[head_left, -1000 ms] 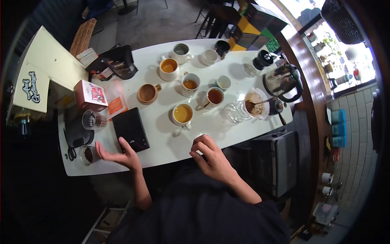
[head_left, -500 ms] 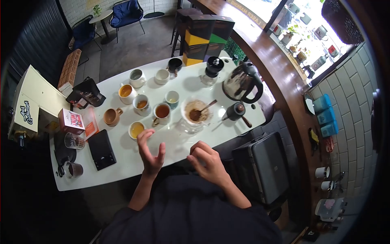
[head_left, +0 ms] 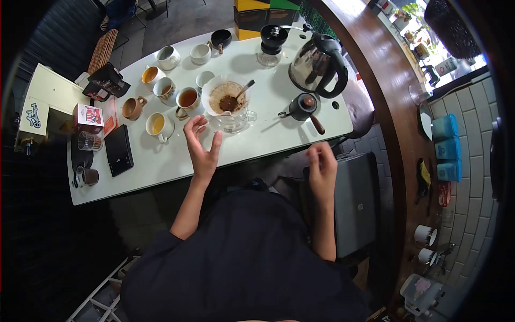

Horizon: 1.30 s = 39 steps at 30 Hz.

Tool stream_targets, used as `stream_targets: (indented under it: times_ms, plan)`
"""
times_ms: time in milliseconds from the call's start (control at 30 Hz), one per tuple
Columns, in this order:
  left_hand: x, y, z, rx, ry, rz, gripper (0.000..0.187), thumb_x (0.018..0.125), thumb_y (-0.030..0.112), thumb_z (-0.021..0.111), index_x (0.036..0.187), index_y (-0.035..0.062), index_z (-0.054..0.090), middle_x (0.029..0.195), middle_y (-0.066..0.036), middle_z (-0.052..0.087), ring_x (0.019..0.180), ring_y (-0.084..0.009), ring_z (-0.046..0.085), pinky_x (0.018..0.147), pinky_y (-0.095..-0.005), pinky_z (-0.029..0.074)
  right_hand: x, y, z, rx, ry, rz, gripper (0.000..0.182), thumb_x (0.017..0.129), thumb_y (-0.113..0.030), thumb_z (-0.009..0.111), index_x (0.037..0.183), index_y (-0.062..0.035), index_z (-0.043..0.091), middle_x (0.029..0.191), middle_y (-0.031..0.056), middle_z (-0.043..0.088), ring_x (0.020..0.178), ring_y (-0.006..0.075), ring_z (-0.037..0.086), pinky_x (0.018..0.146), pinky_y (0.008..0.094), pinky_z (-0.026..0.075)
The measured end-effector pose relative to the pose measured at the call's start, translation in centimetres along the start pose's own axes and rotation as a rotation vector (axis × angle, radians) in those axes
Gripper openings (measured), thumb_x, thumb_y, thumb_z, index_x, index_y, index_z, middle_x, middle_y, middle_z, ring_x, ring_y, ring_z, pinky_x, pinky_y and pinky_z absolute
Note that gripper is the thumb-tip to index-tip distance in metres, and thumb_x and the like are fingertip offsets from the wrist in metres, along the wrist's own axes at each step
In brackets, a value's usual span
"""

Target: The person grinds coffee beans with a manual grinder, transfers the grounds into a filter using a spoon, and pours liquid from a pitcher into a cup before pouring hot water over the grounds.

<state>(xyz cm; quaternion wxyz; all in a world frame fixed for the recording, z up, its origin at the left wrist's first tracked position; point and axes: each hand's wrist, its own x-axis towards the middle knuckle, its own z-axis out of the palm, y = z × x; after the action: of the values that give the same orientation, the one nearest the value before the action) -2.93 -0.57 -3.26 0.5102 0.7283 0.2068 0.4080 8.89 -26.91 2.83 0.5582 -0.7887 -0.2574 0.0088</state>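
Note:
My left hand is raised in front of the table's near edge, thumb and fingers apart, holding nothing. Just beyond it stands a glass coffee server topped by a dripper with a paper filter. Wet coffee grounds lie in the filter, and a spoon leans in them. Off the table's front edge, above a grey case, my right hand has its fingers curled in, with nothing visible in them. The small dark pouring pot with a wooden handle is the nearest tabletop thing to it.
Several cups, among them a white mug of yellow liquid and a cup of brown liquid, fill the table's left half. An electric kettle and a hand grinder stand behind. The grey case sits at right.
My right hand has moved right, away from my left, and off past the table edge. The view has tipped downward and shifted. My left hand stays open.

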Motion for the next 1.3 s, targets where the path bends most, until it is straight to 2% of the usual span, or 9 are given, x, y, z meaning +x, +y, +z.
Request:
stream_targets:
  times_ms: [167, 300, 367, 400, 500, 533, 667, 967, 1300]
  plan:
    - [0.1, 0.4, 0.4, 0.072, 0.026, 0.022, 0.059, 0.092, 0.016, 0.069, 0.139, 0.0036, 0.035, 0.134, -0.015, 0.046, 0.122, -0.0253, 0.051, 0.105, -0.0411, 0.041, 4.9, 7.9, -1.8, -0.165, 0.208, 0.084, 0.023, 0.101, -0.019, 0.057, 0.105, 0.0034, 0.062, 0.093, 0.0160, 0.066, 0.087, 0.0258, 0.065, 0.080, 0.0365, 0.050]
    - [0.3, 0.9, -0.1, 0.110, 0.037, 0.020, 0.057, 0.092, 0.016, 0.068, 0.138, 0.0032, 0.036, 0.134, -0.015, 0.046, 0.121, -0.0252, 0.052, 0.105, -0.0412, 0.041, 9.6, 15.4, -3.3, -0.383, 0.000, 0.309, 0.047, 0.102, -0.041, 0.054, 0.109, 0.0051, 0.063, 0.094, 0.0178, 0.068, 0.086, 0.0259, 0.068, 0.075, 0.0376, 0.052]
    - [0.5, 0.8, -0.4, 0.096, 0.066, -0.016, 0.058, 0.090, 0.016, 0.070, 0.137, 0.0035, 0.039, 0.132, -0.014, 0.048, 0.119, -0.0249, 0.053, 0.104, -0.0417, 0.042, 11.3, 16.2, -3.2, 0.156, -0.443, 0.747, 0.050, 0.103, -0.044, 0.052, 0.108, 0.0043, 0.064, 0.089, 0.0144, 0.069, 0.075, 0.0219, 0.069, 0.064, 0.0322, 0.052]
    - [0.6, 0.9, -0.8, 0.107, 0.083, -0.015, 0.058, 0.090, 0.016, 0.070, 0.137, 0.0035, 0.039, 0.132, -0.014, 0.048, 0.119, -0.0249, 0.053, 0.104, -0.0417, 0.042, 11.1, 15.6, -2.7, 0.363, -0.488, 0.813, 0.049, 0.104, -0.046, 0.051, 0.105, 0.0013, 0.063, 0.078, 0.0073, 0.065, 0.059, 0.0156, 0.061, 0.052, 0.0275, 0.047]
    - [0.1, 0.8, -1.5, 0.144, 0.097, -0.060, 0.055, 0.093, 0.016, 0.067, 0.137, 0.0033, 0.037, 0.134, -0.014, 0.046, 0.119, -0.0241, 0.053, 0.103, -0.0398, 0.043, 10.5, 15.5, -1.8, 0.663, -0.559, 0.880, 0.046, 0.103, -0.046, 0.052, 0.102, -0.0007, 0.058, 0.071, 0.0028, 0.056, 0.054, 0.0124, 0.051, 0.047, 0.0264, 0.040]
    - [-0.1, 0.6, -1.7, 0.119, 0.126, -0.081, 0.054, 0.092, 0.015, 0.068, 0.136, 0.0035, 0.039, 0.133, -0.014, 0.048, 0.118, -0.0240, 0.054, 0.102, -0.0397, 0.043, 10.5, 15.2, -1.8, 0.740, -0.548, 0.932, 0.039, 0.103, -0.043, 0.052, 0.100, -0.0036, 0.055, 0.066, 0.0000, 0.047, 0.051, 0.0093, 0.040, 0.044, 0.0251, 0.032]
    - [-1.0, 0.2, -2.5, 0.098, 0.109, -0.137, 0.048, 0.093, 0.013, 0.067, 0.133, 0.0032, 0.043, 0.128, -0.014, 0.054, 0.114, -0.0227, 0.057, 0.100, -0.0378, 0.045, 11.5, 15.9, -1.4, 0.775, -0.516, 1.046, 0.026, 0.103, -0.034, 0.053, 0.097, -0.0089, 0.054, 0.064, -0.0035, 0.041, 0.047, 0.0053, 0.032, 0.041, 0.0212, 0.025]
    - [4.5, -1.9, -5.6, 0.026, -0.047, -0.097, 0.045, 0.092, 0.014, 0.069, 0.129, 0.0023, 0.048, 0.122, -0.011, 0.058, 0.110, -0.0197, 0.060, 0.098, -0.0350, 0.047, 8.7, 14.3, 2.8, 0.702, -0.288, 0.914, 0.027, 0.103, -0.034, 0.055, 0.088, -0.0128, 0.049, 0.060, -0.0057, 0.037, 0.042, 0.0037, 0.029, 0.037, 0.0209, 0.022]
    - [8.2, -6.1, -2.6, 0.124, -0.507, 0.002, 0.094, 0.076, 0.044, 0.086, 0.144, 0.0057, 0.035, 0.138, -0.016, 0.046, 0.131, -0.0293, 0.048, 0.107, -0.0439, 0.044, 7.6, 12.3, 4.2, 0.586, -0.138, 0.950, 0.037, 0.101, -0.044, 0.056, 0.084, -0.0125, 0.049, 0.058, -0.0054, 0.036, 0.042, 0.0044, 0.029, 0.038, 0.0221, 0.021]
